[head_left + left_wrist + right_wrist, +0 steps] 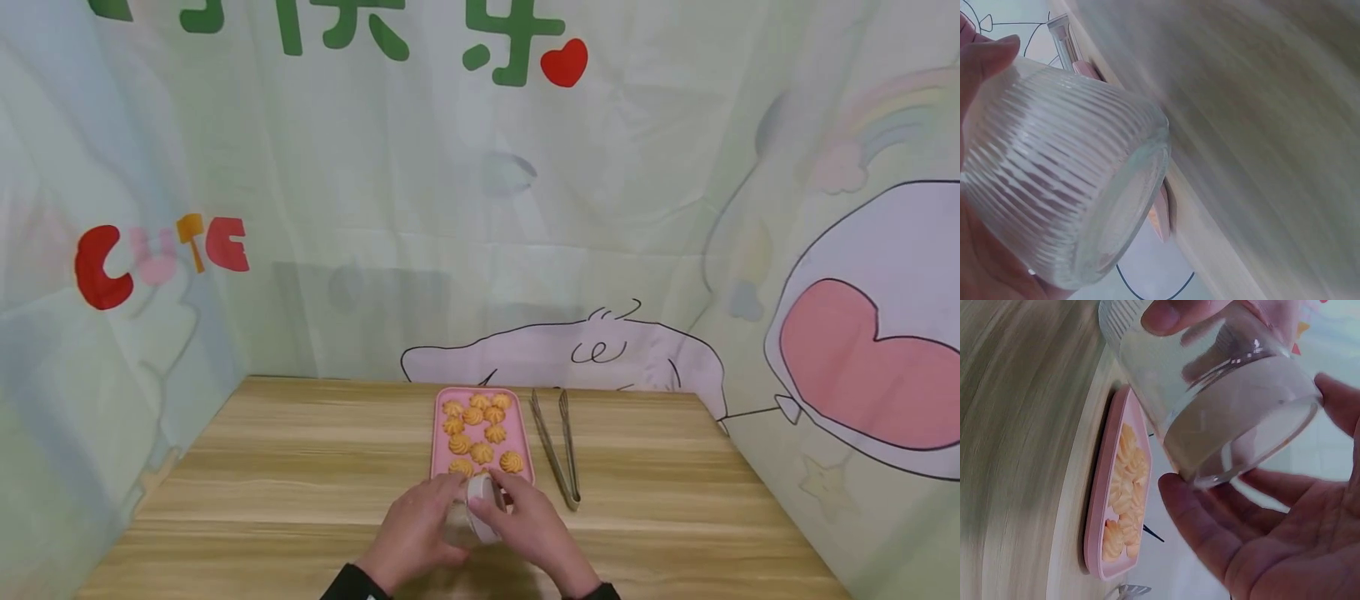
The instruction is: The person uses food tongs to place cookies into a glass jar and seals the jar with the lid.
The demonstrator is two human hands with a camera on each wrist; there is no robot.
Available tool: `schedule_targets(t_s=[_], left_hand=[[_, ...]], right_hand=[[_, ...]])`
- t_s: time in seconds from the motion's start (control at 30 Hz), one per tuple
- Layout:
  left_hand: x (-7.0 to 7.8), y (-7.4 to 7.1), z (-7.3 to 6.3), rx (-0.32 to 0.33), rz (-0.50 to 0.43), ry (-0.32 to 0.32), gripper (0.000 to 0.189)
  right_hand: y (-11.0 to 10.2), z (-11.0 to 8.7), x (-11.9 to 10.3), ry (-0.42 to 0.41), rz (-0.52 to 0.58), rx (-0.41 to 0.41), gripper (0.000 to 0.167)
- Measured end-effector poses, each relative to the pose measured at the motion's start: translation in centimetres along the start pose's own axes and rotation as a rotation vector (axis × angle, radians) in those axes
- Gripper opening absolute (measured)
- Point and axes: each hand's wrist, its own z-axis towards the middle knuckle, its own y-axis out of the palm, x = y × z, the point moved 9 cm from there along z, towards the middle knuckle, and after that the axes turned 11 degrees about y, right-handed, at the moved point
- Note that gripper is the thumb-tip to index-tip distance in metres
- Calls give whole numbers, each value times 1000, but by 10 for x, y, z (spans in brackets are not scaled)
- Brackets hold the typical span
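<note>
A clear ribbed glass jar (1072, 162) with an off-white lid (1235, 419) is tilted on its side above the wooden table, just in front of a pink tray. My left hand (416, 529) grips the jar's body, its thumb and fingers spread round the glass. On the lid's rim, my right hand (536, 529) has its thumb on one side and its fingertips on the other. The lid sits on the jar's mouth in the right wrist view. No contents show through the glass.
Behind the jar lies the pink tray (520, 429), bearing several golden swirled cookies (495, 433). Metal tongs (570, 483) lie spread on the table (315, 467) to the tray's right. A printed cloth backdrop (360, 183) surrounds the table's back and sides.
</note>
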Motion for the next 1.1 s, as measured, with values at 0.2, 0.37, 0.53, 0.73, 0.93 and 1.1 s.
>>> schedule_targets(t_s=[0.2, 0.37, 0.53, 0.73, 0.93, 1.1], left_hand=[[-1, 2, 0, -15, -24, -2, 75], [-1, 2, 1, -6, -24, 9, 73], [-1, 0, 0, 8, -24, -1, 76], [0, 0, 0, -2, -24, 6, 74], [1, 1, 1, -6, -24, 16, 74], [0, 2, 2, -12, -31, 14, 74]], right_hand=[[1, -6, -3, -125, 48, -52, 68], [0, -10, -3, -129, 76, -43, 69], [-2, -5, 5, -6, 88, 10, 76], [-1, 2, 9, 83, 71, 15, 77], [0, 0, 7, 51, 56, -19, 74], [0, -6, 1, -79, 67, -54, 70]])
